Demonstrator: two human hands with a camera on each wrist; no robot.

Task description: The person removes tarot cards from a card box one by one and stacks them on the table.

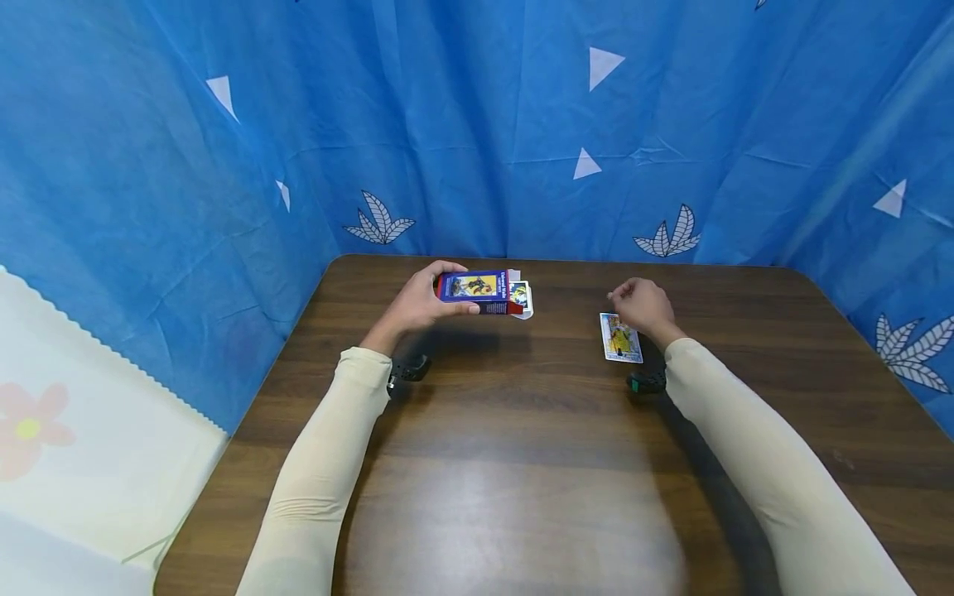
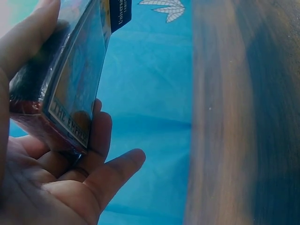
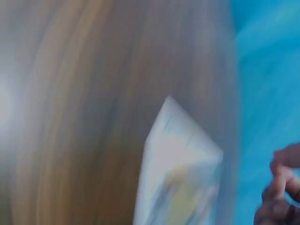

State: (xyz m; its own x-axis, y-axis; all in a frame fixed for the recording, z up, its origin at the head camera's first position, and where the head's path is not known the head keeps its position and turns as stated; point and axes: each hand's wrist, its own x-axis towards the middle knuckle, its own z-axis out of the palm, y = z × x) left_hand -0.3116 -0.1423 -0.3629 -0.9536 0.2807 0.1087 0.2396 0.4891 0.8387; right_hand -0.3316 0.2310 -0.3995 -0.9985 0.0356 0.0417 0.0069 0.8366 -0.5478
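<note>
In the head view my left hand (image 1: pixel 426 298) grips a blue and red tarot card box (image 1: pixel 474 286), thumb along its near side. Its right end is open, and picture cards (image 1: pixel 519 295) with white borders poke out there. The left wrist view shows the box's lower face (image 2: pixel 75 93) against my fingers. A single tarot card (image 1: pixel 621 339) with a yellow picture lies face up on the table. Just beyond that card, my right hand (image 1: pixel 644 305) hovers with loosely curled fingers and nothing visible in them. The right wrist view is blurred; fingers (image 3: pixel 281 187) show at its edge, apart from the card.
The brown wooden table (image 1: pixel 522 397) ends at a blue patterned curtain (image 1: pixel 477 132) behind it. A white cloth with a pink flower (image 1: pixel 74 463) hangs at the left. Dark wrist cameras (image 1: pixel 410 368) sit below the wrists.
</note>
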